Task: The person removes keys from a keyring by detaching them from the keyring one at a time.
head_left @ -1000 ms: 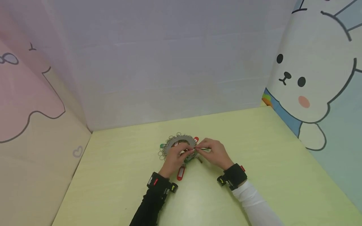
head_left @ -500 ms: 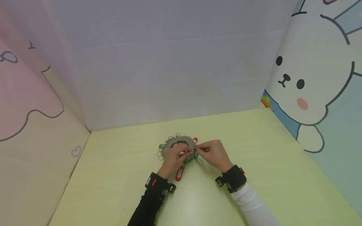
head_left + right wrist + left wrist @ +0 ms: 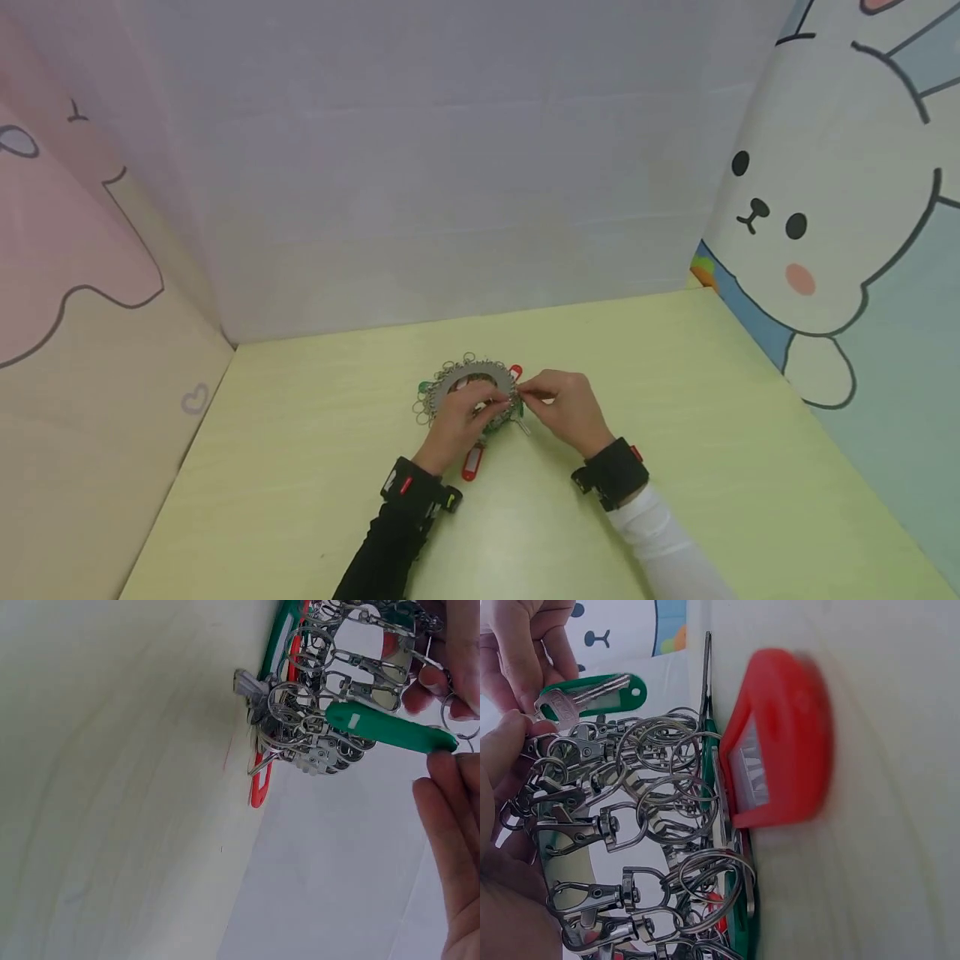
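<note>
A flat grey ring [image 3: 457, 373] hung with several metal swivel clasps [image 3: 592, 831] and split rings [image 3: 676, 810] is over the table. My left hand [image 3: 461, 421] grips its near right side, thumb and fingers at one clasp. Opposite it, my right hand [image 3: 567, 408] pinches the end of a green key tag [image 3: 390, 729] and its small split ring [image 3: 459, 724]. A key [image 3: 561, 706] hangs with that tag in the left wrist view. Both hands' fingertips nearly meet. Fingers partly hide the exact pinch points.
A red key tag [image 3: 472, 462] hangs toward the front of the table, and another red tag [image 3: 515, 372] shows behind the right fingertips. A green tag [image 3: 424, 387] sits on the left. White cloth [image 3: 450, 208] stands behind the yellow table [image 3: 315, 467].
Both hands stay together at the ring's right side, with only small finger shifts on the right. The whole head view has drifted slightly.
</note>
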Demonstrator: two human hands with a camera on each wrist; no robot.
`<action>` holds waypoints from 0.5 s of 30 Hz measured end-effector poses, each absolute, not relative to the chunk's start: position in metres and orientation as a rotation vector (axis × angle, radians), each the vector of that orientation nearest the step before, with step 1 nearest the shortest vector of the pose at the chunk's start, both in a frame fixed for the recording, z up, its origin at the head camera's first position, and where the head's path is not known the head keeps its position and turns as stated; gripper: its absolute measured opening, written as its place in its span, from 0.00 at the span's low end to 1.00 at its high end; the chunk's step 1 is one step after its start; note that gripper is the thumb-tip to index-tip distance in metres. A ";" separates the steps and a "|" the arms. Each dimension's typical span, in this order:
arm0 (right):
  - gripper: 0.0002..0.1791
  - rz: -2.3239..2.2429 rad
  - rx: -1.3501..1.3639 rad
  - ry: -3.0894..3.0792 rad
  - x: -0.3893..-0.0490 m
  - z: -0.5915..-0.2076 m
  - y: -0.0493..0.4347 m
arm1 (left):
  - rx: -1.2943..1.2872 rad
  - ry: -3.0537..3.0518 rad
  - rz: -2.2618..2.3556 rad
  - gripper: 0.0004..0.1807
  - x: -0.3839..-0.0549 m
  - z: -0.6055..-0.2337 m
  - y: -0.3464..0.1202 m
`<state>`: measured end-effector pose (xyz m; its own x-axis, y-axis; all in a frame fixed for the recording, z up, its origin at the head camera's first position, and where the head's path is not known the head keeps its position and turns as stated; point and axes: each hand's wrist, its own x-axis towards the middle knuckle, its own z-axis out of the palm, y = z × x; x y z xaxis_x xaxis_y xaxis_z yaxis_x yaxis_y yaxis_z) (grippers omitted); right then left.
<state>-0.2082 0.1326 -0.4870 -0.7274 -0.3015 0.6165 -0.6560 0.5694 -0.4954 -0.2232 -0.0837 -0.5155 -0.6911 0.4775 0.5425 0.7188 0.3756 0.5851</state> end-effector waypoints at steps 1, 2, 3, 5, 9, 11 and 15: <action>0.08 1.003 0.783 -2.307 -0.209 -0.488 0.133 | -1.049 -2.359 -1.227 0.03 -0.223 -0.515 -0.083; 0.08 0.996 0.795 -2.282 -0.210 -0.488 0.133 | -1.040 -2.366 -1.239 0.03 -0.223 -0.515 -0.083; 0.09 0.987 0.810 -2.261 -0.211 -0.488 0.133 | -1.028 -2.379 -1.245 0.03 -0.223 -0.515 -0.082; 0.10 0.967 0.835 -2.228 -0.211 -0.489 0.132 | -1.001 -2.405 -1.262 0.05 -0.222 -0.514 -0.082; 0.12 0.942 0.855 -2.192 -0.209 -0.491 0.130 | -0.956 -2.442 -1.263 0.09 -0.218 -0.512 -0.081; 0.13 0.942 0.864 -2.186 -0.209 -0.492 0.130 | -0.940 -2.449 -1.227 0.10 -0.217 -0.512 -0.080; 0.14 0.944 0.872 -2.172 -0.209 -0.493 0.129 | -0.927 -2.432 -1.122 0.09 -0.216 -0.510 -0.076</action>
<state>-0.2092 0.1290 -0.4929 -0.5985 -0.3230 0.7331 -0.7564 0.5295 -0.3842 -0.2161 -0.0761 -0.5100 -0.7444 0.4283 0.5124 0.6677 0.4849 0.5648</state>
